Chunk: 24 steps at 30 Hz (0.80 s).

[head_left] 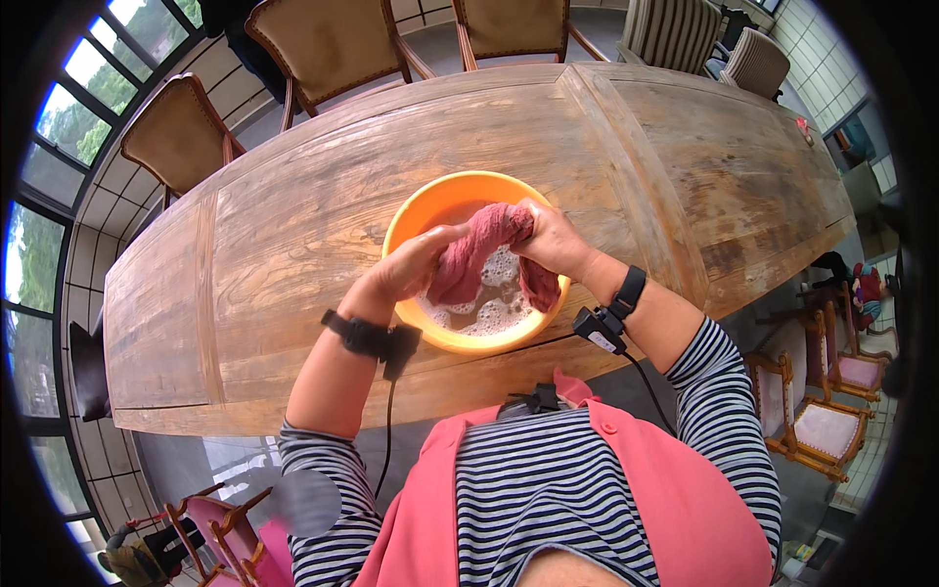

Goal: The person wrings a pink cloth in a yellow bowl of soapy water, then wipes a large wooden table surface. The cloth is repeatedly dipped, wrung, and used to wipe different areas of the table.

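Observation:
A wet, dark pink cloth [501,223], perhaps a towel, is stretched between my two hands over an orange plastic basin [404,221]. My left hand [416,262] grips its left part, the fingers pointing toward the basin's middle. At the upper right, my right hand [556,238] is closed round the bunched cloth. One end hangs down below my right hand into the basin. Cloudy, pinkish water with white suds [497,313] lies in the basin below the cloth. The cloth hides part of the fingers of both hands.
The basin stands on a long wooden table [323,205] near its front edge. Black devices with cables are strapped to both wrists [367,338]. Upholstered chairs [328,44] line the far side; more chairs [827,430] stand at the right and lower left. Windows run along the left.

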Motion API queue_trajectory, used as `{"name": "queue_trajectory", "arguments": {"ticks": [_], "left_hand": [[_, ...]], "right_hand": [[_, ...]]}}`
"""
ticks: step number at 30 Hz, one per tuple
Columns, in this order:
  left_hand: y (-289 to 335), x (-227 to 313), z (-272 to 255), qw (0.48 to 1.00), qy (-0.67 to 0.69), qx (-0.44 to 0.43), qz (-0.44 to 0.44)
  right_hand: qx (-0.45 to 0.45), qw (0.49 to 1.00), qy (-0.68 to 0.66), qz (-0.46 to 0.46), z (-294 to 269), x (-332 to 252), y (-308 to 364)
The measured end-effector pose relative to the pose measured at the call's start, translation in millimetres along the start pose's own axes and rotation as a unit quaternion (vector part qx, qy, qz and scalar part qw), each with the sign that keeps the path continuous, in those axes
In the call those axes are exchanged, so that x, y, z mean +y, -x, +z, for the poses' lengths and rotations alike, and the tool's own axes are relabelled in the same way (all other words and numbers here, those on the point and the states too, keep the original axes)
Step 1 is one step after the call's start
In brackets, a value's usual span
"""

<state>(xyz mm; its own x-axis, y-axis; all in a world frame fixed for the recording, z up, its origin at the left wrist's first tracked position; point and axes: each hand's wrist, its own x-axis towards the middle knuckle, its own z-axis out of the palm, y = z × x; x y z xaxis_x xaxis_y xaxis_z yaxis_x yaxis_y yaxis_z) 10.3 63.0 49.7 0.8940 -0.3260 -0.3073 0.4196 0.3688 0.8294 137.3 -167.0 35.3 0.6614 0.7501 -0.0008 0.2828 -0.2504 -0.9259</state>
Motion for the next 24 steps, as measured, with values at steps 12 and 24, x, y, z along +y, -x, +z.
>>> {"name": "queue_trajectory", "arguments": {"ticks": [12, 24], "left_hand": [[27.9, -13.5, 78.3, 0.988, 0.14, -0.043, 0.039], [49.7, 12.9, 102.4, 0.997, 0.062, -0.026, 0.042]], "right_hand": [[0.131, 0.9, 0.279, -0.308, -14.6, -43.2, 5.2], [0.225, 0.855, 0.299, -0.359, -25.1, -9.1, 14.7]]}}
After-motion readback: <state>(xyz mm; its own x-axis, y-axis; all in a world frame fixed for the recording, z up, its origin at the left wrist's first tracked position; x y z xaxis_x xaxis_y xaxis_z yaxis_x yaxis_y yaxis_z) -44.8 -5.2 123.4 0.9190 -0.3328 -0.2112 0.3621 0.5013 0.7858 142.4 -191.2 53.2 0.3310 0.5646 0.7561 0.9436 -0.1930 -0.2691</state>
